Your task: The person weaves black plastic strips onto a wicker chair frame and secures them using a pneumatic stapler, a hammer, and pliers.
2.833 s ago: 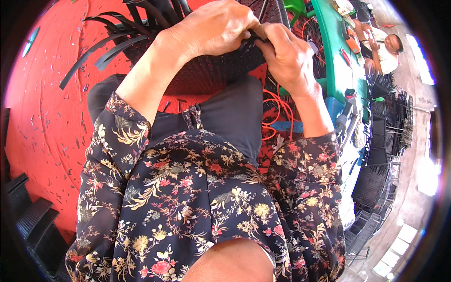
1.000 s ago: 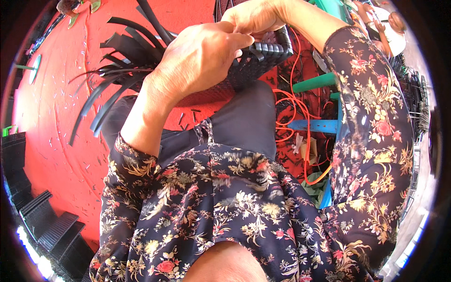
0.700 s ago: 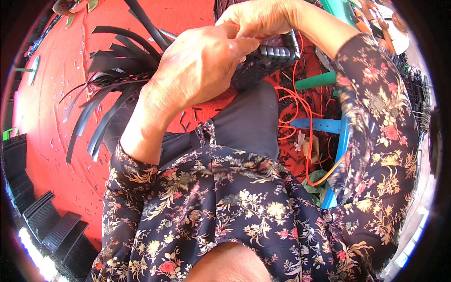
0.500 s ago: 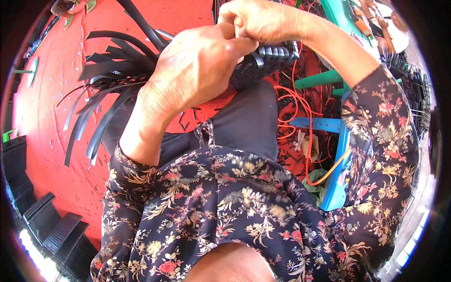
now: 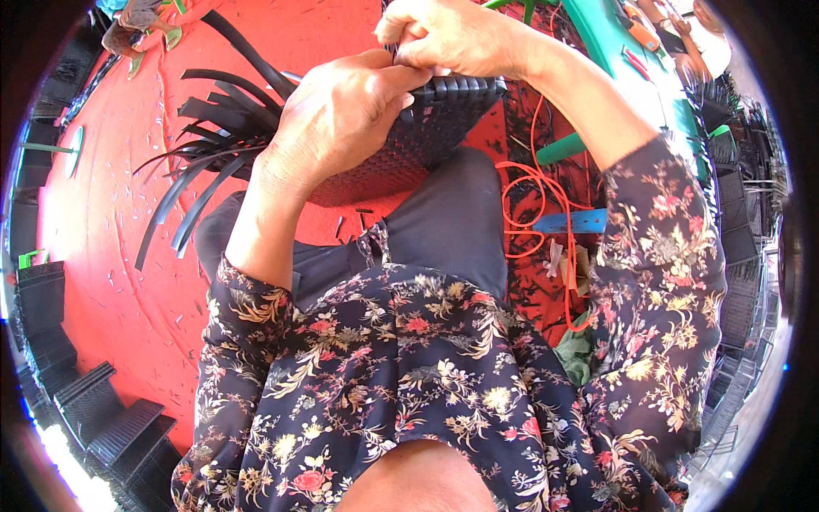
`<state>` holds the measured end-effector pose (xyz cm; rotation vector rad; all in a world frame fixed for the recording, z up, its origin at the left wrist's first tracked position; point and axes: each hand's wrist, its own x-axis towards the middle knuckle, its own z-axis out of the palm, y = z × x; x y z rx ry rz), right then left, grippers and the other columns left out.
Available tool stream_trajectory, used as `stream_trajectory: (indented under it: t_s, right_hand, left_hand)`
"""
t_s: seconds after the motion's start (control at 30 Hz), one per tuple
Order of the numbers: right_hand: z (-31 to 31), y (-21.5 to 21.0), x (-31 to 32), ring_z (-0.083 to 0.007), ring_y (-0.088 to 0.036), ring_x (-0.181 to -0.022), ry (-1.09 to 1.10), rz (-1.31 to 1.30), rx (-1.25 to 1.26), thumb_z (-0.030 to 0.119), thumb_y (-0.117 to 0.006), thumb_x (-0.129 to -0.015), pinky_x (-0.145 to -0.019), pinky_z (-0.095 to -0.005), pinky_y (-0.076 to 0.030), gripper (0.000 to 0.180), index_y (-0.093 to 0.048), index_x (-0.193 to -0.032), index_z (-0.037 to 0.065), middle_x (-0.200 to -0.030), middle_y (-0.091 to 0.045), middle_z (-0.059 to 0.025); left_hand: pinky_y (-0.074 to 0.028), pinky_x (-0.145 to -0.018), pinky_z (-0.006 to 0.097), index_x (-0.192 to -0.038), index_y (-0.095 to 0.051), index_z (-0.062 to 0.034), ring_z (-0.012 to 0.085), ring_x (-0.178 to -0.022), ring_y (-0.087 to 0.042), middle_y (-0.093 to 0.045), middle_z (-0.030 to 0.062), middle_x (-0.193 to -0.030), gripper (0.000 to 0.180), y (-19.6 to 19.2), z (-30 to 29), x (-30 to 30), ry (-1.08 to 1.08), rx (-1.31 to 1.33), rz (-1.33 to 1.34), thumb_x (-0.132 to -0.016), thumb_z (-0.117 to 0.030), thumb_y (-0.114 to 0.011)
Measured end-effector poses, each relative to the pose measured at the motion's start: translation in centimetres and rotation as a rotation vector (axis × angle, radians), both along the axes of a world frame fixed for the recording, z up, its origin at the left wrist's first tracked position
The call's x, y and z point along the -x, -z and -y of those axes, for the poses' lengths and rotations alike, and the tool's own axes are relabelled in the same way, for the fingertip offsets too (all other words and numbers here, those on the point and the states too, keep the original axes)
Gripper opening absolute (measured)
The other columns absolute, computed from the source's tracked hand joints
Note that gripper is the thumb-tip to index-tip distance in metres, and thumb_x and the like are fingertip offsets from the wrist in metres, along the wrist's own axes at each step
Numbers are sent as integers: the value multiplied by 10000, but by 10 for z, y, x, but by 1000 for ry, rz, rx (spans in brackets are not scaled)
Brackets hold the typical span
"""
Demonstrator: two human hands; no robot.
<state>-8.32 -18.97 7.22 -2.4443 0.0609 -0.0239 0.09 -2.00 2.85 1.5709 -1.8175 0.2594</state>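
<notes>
A black woven basket rests against my bent legs, its folded rim at the top right. Loose flat black strips fan out from its left side. At the rim, my left hand is closed, thumb and fingers pinching at a black strip. My right hand is closed too, its curled fingers meeting the left fingertips over the same spot. The strip between them is mostly hidden by the fingers. My left hand and forearm cover part of the basket's woven side.
Strip scraps lie on the red floor. An orange cord coils right of my knee, near a blue bar. A green table stands at upper right. Stacked black woven pieces line the left edge. Other people are at both upper corners.
Both hands and the basket sit slightly farther left in view. My right arm has drawn inward, with the elbow closer to my body. The hands stay together at the rim.
</notes>
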Motion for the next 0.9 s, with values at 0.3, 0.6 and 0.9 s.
stream_trajectory:
  t_s: [0.3,0.6,0.9]
  right_hand:
    - [4,-7,-24,-123,-508,-578,20,-603,-14,133,-545,-802,-495,-298,-395,163,-684,-753,65,-627,-564,-3]
    - [9,16,-33,-118,-477,-471,87,-541,-67,36,-580,-719,-422,-274,-374,111,-685,-714,72,-589,-571,-8]
    - [-11,43,3,-369,-632,-782,266,427,203,36,-544,-715,-674,-426,-494,108,-584,-810,5,-764,-631,-199]
  left_hand:
    - [-482,-671,380,-1117,-640,-43,342,-748,-599,-570,153,-812,328,-3,-2,-3,-6,-110,1,-789,-22,-622]
    - [-474,-661,367,-1074,-644,-28,326,-721,-593,-548,148,-781,284,6,0,-2,27,-80,-59,-793,-11,-610]
    - [-503,-659,417,-960,-655,-94,313,-762,-630,-615,118,-798,182,5,0,2,-68,-23,81,-779,-98,-633]
